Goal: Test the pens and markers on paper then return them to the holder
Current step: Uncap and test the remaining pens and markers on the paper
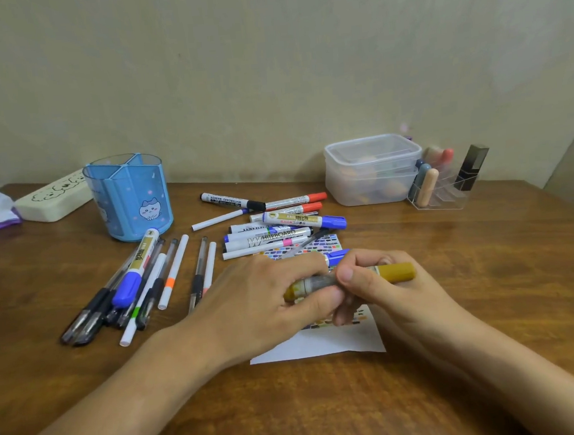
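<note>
One mustard-yellow marker [349, 278] is gripped by two hands, left hand [264, 301] and right hand [384, 288], fingers curled round it, above one paper sheet [323, 345]. One blue holder [129, 195] stands far left.

Both hands, the left hand [257, 298] and the right hand [380, 289], meet over the paper [320, 347], holding one marker [396, 272] between them. A row of pens [139, 283] lies left of the hands. A pile of markers [272, 228] lies behind them. The holder [129, 195] stands far back on the left, and the box [371, 169] far back on the right.
</note>
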### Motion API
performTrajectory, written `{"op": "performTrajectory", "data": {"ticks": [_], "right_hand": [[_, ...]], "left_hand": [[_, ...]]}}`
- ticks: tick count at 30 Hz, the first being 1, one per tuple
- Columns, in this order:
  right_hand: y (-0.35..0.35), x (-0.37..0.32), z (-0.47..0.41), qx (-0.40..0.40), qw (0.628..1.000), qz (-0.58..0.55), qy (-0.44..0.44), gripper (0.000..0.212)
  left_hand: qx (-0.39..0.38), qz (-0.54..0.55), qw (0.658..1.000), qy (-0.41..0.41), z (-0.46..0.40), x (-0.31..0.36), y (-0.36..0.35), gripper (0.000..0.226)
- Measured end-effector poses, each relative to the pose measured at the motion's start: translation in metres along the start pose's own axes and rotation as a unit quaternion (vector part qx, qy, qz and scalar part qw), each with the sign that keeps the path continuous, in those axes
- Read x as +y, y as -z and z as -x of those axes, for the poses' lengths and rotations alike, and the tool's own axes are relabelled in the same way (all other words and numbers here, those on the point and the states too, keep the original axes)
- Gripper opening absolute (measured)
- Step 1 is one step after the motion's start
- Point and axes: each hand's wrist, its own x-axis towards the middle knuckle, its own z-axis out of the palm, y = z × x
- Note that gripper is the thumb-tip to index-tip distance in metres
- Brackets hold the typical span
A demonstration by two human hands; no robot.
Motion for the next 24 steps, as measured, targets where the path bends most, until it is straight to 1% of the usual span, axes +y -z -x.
{"op": "performTrajectory", "data": {"ticks": [3, 7, 9, 13, 15, 17, 19, 21, 22, 24], "right_hand": [[0.0, 0.001, -0.001, -0.009, 1.0, -0.008, -0.01, 0.021], [0.002, -0.001, 0.0, -0.024, 0.999, -0.036, -0.004, 0.02], [0.003, -0.002, 0.0, -0.033, 0.999, -0.043, -0.003, 0.019], [0.007, -0.005, 0.002, -0.032, 0.998, -0.057, 0.012, 0.014], [0.008, -0.006, 0.003, -0.03, 0.998, -0.047, 0.016, 0.015], [0.006, -0.004, 0.002, -0.013, 0.999, -0.041, 0.019, 0.022], [0.005, -0.001, 0.0, 0.009, 0.999, -0.045, 0.018, 0.031], [0.009, -0.001, -0.002, 0.031, 0.998, -0.05, 0.011, 0.029], [0.014, -0.002, -0.003, 0.039, 0.998, -0.052, -0.001, 0.026], [0.027, -0.004, -0.004, 0.031, 0.997, -0.068, -0.031, 0.024]], "left_hand": [[0.023, -0.018, 1.0, 0.001, 0.001, 0.001, 0.0, 0.033], [0.048, -0.034, 0.998, -0.008, 0.0, 0.005, 0.001, 0.038], [0.062, -0.041, 0.997, -0.013, 0.0, 0.008, 0.0, 0.037], [0.087, -0.077, 0.993, -0.023, 0.0, 0.007, 0.0, 0.04], [0.091, -0.092, 0.992, -0.012, 0.002, 0.009, 0.002, 0.04], [0.092, -0.08, 0.992, 0.024, 0.001, 0.016, 0.005, 0.039], [0.09, -0.071, 0.991, 0.063, -0.001, 0.022, 0.008, 0.051], [0.076, -0.08, 0.991, 0.079, 0.0, 0.02, 0.012, 0.07], [0.062, -0.087, 0.991, 0.086, 0.002, 0.017, 0.014, 0.079], [0.004, -0.11, 0.987, 0.115, 0.005, 0.011, 0.019, 0.089]]}}
